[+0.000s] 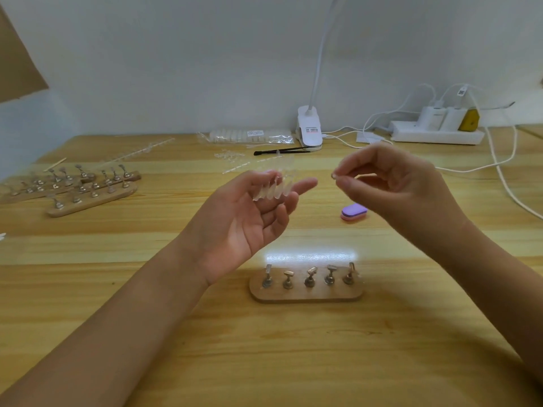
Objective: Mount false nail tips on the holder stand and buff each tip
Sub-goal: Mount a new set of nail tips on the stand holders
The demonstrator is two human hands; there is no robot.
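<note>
Head view: mounting step. The left hand (244,218) holds a strip of tips (274,189) under its thumb, above the stand (305,296). The right hand (390,183) fingers pinch what seems one tip (335,175). Next, it likely needs pressing onto a bare peg.

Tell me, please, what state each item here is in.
Left hand: holds row of clear plastic nail tips.
Right hand: pinches a tiny pale piece.
Oblong wooden holder stand: flat on light wooden table, pegs look bare.
Purple-and-pink oval buffer block: lying untouched.
</note>
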